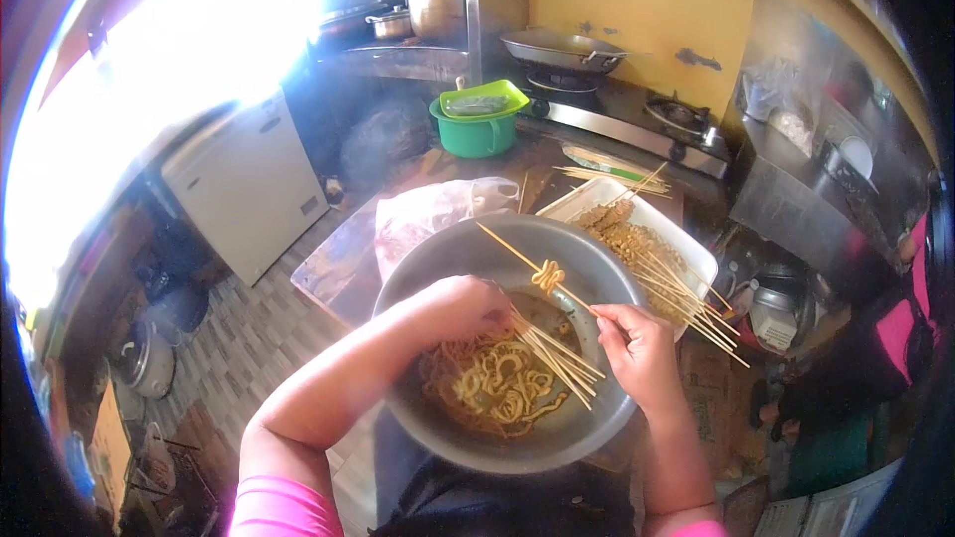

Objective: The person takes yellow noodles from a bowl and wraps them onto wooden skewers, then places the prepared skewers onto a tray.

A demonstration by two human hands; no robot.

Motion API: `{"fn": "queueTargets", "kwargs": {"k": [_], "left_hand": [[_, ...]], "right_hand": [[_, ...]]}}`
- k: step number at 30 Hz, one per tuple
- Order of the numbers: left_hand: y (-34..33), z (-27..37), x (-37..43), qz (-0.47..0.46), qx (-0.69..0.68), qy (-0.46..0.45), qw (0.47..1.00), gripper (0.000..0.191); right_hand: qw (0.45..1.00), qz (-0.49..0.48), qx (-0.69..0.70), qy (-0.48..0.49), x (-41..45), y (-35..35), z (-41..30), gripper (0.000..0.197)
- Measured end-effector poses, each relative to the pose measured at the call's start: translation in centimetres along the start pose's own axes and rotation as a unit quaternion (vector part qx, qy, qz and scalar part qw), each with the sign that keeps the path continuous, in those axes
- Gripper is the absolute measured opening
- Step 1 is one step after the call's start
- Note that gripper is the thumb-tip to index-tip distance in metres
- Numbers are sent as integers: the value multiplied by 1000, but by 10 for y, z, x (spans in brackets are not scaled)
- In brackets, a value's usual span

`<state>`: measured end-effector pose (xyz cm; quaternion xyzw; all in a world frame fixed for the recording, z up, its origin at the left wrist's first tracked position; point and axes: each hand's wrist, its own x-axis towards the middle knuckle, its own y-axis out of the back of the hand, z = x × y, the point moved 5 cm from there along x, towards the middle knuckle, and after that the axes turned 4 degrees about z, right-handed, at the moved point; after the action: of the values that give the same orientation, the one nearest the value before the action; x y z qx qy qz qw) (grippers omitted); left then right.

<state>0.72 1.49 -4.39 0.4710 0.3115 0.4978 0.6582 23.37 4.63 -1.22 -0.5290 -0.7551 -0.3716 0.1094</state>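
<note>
My right hand (pixel 634 350) pinches a bamboo skewer (pixel 511 247) near its lower end, above the right side of a large grey basin (pixel 515 455). A pale folded strip of food (pixel 548 277) is threaded on that skewer. My left hand (pixel 474 306) reaches down into the basin, fingers bent and mostly hidden; whether it grips anything is not visible. Beside its fingertips, several bamboo skewers (pixel 559 358) fan out toward the right rim. Coiled yellowish strips of food (pixel 511 388) lie in brownish liquid at the basin's bottom, with thinner reddish-brown strands (pixel 444 369) to their left.
Behind the basin, a white tray (pixel 705 261) holds loaded skewers (pixel 634 239). Bare skewers (pixel 597 177) lie beyond it. A white plastic bag (pixel 440 209) sits behind-left. Farther back are a green tub (pixel 477 138) and a gas stove (pixel 634 130) bearing a wok (pixel 563 48). Another person's pink-and-black clothing (pixel 895 335) shows at right.
</note>
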Motion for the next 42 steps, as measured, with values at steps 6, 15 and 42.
{"fn": "queueTargets", "kwargs": {"k": [6, 15, 42], "left_hand": [[-29, -3, 9, -71, 126, 40, 989, 16], [8, 3, 11, 61, 52, 127, 989, 17], [41, -30, -3, 270, -502, 107, 815, 32]], "right_hand": [[1000, -4, 5, -21, 0, 1, -1, 12], [1000, 4, 7, 5, 0, 2, 0, 14], [1000, -12, 0, -19, 0, 1, -6, 13]]}}
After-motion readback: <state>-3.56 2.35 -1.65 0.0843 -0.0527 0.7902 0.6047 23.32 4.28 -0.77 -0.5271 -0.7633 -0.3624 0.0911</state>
